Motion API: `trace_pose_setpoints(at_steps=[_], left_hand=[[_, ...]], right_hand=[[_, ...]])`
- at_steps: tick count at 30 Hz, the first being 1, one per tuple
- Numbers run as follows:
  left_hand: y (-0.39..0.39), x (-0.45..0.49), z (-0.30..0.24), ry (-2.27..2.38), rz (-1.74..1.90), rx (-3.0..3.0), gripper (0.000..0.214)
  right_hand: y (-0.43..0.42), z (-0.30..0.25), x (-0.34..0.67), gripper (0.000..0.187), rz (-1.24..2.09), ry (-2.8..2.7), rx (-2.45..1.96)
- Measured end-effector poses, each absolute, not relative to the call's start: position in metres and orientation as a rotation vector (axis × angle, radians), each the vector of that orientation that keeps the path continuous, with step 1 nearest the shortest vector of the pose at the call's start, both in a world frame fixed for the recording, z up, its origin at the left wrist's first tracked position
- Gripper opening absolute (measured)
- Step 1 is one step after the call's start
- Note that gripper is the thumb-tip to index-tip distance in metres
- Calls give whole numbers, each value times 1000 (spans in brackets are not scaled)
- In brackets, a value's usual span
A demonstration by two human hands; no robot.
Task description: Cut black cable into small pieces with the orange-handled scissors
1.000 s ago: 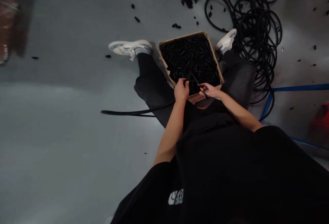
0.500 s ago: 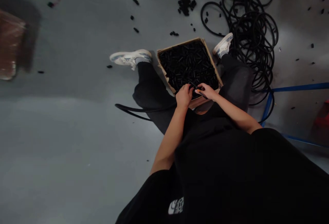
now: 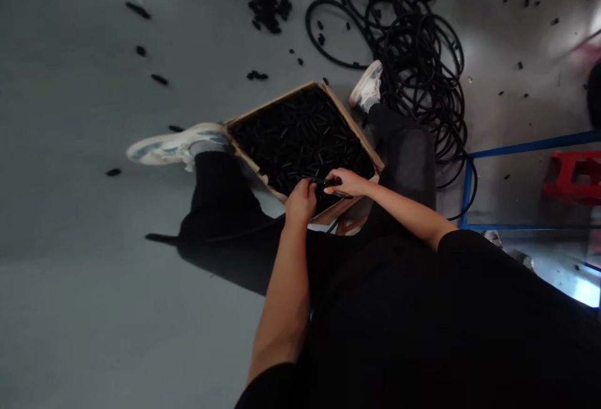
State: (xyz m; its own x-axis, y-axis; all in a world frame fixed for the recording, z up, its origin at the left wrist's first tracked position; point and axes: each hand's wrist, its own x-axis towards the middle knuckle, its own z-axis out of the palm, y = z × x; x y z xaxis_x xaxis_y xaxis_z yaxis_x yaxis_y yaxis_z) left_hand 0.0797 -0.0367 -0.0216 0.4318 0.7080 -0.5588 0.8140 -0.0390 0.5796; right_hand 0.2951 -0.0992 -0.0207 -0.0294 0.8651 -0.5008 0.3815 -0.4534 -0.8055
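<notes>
From the head view, looking down past two outstretched legs, a cardboard box (image 3: 340,208) full of short black pieces (image 3: 305,127) sits on the grey floor (image 3: 94,321). Over its near edge, the left hand's (image 3: 301,201) grip is closed on black hose (image 3: 162,239), which juts beyond the left leg. The right hand (image 3: 346,182) grips an orange-and-black cutting tool (image 3: 329,190); coiled hose (image 3: 422,86) lies beyond the right foot.
</notes>
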Motion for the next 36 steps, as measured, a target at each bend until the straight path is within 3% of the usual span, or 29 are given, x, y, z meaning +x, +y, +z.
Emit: trace_pose_setpoints(at_steps=[4, 7, 11, 14, 19, 24, 28, 36], left_hand=[[-23, 68, -38, 1251, -111, 1717, 41], [-16, 59, -48, 1139, -49, 1566, 37], [-10, 44, -53, 889, 24, 1302, 70], [0, 34, -54, 816, -67, 1143, 77], [7, 43, -55, 787, -115, 1174, 60], [-7, 69, -51, 1238, -26, 1627, 19], [-18, 80, -40, 1484, -130, 1775, 27], [-31, 93, -28, 1486, -145, 1733, 29]], right_hand=[[-101, -28, 303, 38, 1555, -1292, -1842], [-102, -35, 304, 41, 1532, -1297, -1792], [-94, -43, 310, 48, 1645, -1304, -1664], [-90, -44, 315, 48, 1774, -1315, -1557], [-93, -39, 309, 45, 1750, -1206, -1630], [-86, -39, 293, 39, 1539, -1226, -1905], [-87, -37, 290, 34, 1524, -1253, -1967], [-92, -42, 289, 35, 1489, -1268, -2016]])
